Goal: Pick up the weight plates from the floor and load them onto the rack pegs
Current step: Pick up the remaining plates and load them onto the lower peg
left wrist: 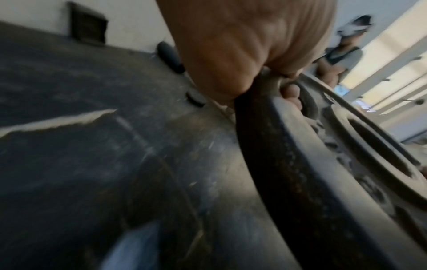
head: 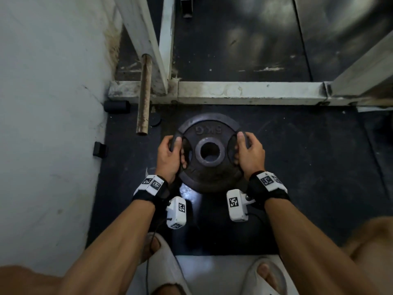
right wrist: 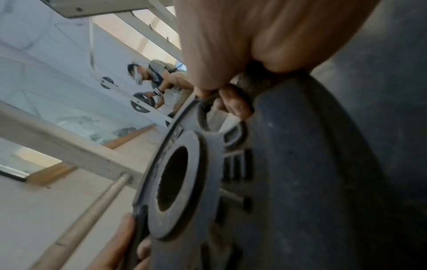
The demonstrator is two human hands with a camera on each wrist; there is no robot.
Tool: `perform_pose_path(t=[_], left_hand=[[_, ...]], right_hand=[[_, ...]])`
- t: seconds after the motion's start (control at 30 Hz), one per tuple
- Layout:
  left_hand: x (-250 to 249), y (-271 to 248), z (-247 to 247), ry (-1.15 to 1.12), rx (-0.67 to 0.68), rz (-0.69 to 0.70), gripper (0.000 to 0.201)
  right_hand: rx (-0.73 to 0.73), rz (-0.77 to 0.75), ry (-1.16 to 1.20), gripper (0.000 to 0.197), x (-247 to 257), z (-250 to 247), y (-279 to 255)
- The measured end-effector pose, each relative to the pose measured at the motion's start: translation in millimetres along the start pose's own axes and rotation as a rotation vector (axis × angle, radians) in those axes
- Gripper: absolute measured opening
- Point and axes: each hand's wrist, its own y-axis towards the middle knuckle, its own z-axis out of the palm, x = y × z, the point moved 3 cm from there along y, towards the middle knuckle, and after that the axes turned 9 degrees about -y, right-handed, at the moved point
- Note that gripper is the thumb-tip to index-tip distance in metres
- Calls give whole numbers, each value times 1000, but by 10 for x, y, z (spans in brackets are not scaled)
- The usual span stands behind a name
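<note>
A dark round 5KG weight plate [head: 209,154] with a centre hole and grip slots sits between my hands, above the black floor mat [head: 297,167]. My left hand [head: 173,151] grips its left rim, fingers curled through the slot. My right hand [head: 246,151] grips the right rim the same way. In the left wrist view the plate's rough edge [left wrist: 289,173] runs under the left hand [left wrist: 242,45], clear of the floor. The right wrist view shows the plate face [right wrist: 289,182] under the right hand [right wrist: 242,45]. A rusty bare peg [head: 144,94] juts from the white rack frame [head: 140,28], up and left of the plate.
A white wall [head: 42,124] closes the left side. The rack's white base bar [head: 244,90] crosses the floor just beyond the plate. A small black cylinder [head: 117,106], a flat black disc [head: 155,120] and a black bracket [head: 98,149] lie near the wall. My slippered feet [head: 168,262] stand below.
</note>
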Motion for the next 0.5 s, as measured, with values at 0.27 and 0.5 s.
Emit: perform_pose_path(t=[0.27, 0.5], left_hand=[[-900, -186, 63, 3, -201, 232, 15], [-1214, -409, -635, 83, -490, 414, 20]], right_hand=[[-53, -184, 127, 48, 1006, -303, -31], [119, -381, 220, 45, 1576, 323, -259]])
